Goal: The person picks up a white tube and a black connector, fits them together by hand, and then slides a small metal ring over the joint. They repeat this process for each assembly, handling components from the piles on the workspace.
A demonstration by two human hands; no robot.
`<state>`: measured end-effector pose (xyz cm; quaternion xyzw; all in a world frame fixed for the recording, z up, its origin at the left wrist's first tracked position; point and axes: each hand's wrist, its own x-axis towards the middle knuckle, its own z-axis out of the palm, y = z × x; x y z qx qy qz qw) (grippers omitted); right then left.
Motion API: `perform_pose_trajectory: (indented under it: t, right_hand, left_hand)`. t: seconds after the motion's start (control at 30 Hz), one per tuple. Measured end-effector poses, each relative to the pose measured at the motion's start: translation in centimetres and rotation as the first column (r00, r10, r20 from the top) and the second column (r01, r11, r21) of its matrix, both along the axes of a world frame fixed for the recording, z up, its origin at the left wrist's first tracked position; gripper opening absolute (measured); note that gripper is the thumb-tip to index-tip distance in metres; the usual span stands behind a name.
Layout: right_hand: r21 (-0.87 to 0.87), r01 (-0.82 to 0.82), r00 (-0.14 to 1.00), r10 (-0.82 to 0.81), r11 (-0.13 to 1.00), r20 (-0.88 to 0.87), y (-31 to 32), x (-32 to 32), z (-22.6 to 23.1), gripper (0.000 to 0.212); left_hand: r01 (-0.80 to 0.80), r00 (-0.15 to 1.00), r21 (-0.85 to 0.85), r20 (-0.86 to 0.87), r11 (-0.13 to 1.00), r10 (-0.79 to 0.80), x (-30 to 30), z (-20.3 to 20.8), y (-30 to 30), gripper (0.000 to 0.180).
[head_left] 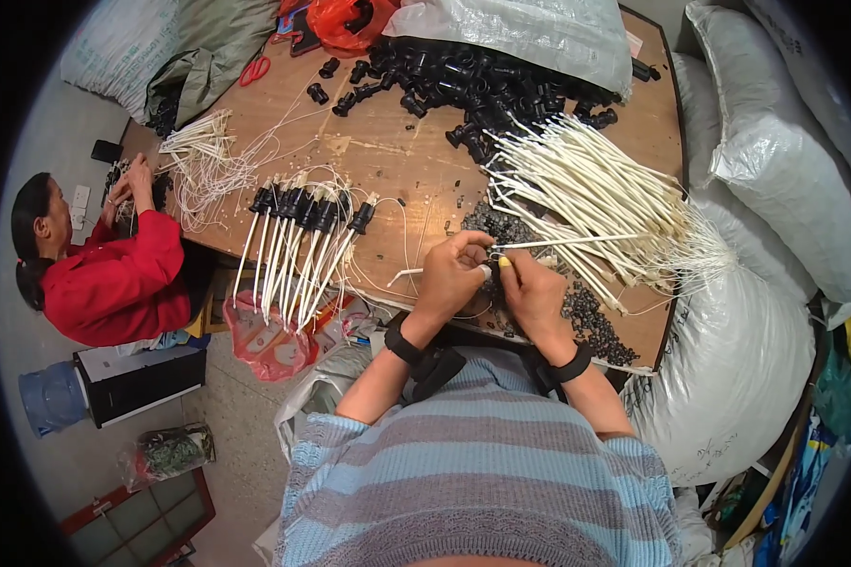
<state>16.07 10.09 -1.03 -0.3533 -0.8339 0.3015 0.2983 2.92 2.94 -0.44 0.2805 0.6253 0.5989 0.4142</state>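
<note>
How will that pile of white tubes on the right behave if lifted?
The white tubes lie mostly straight, so probably fairly stiff. Their thin wire ends curl, so likely floppy. Fanned unevenly, they may slide apart.

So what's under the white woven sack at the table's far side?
Black plastic fittings show along the near edge of the white woven sack. Farther back, the sack covers everything; can't tell whether more fittings lie there.

Rod bundle (586,203) right on table (388,156); socketed rods (301,210) left; loose sockets (463,85) behind.
</note>
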Motion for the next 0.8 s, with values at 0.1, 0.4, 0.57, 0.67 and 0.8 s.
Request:
perform_pose_trajectory:
  t: [0.1, 0.4, 0.57, 0.67, 0.8]
  right_hand:
    - [0.128, -0.070, 0.997, 0.073, 0.989, -0.020, -0.4, 0.1, 0.5, 0.011]
    - [-0.042, -0.060, 0.987, 0.065, 0.997, 0.145, 0.1, 1.4, 2.1, 0.014]
    - [-0.932, -0.280, 0.958, 0.001, 0.228, -0.288, 1.9, 2.1, 3.2, 0.023]
    - [-0.780, -0.249, 0.966, 0.091, 0.575, -0.241, 1.0, 2.1, 4.1, 0.031]
    - [0.196, -0.406, 0.908, 0.370, 0.893, 0.198, 0.6, 2.6, 2.8, 0.046]
  left_hand:
    - [0.008, 0.997, 0.006, -0.079, 1.000, -0.007, -0.2, 0.0, 0.0, 0.015]
    - [-0.040, 0.789, 0.023, -0.613, 0.999, 0.046, -1.0, 0.3, -0.7, 0.016]
    - [0.332, 0.630, 0.106, -0.765, 0.937, -0.136, -1.6, 3.0, -0.7, 0.039]
    - [0.394, 0.562, -0.144, -0.744, 0.908, -0.362, -2.6, 1.4, -1.4, 0.036]
    - [0.379, 0.643, -0.165, -0.660, 0.911, -0.387, -3.1, 1.2, -1.4, 0.036]
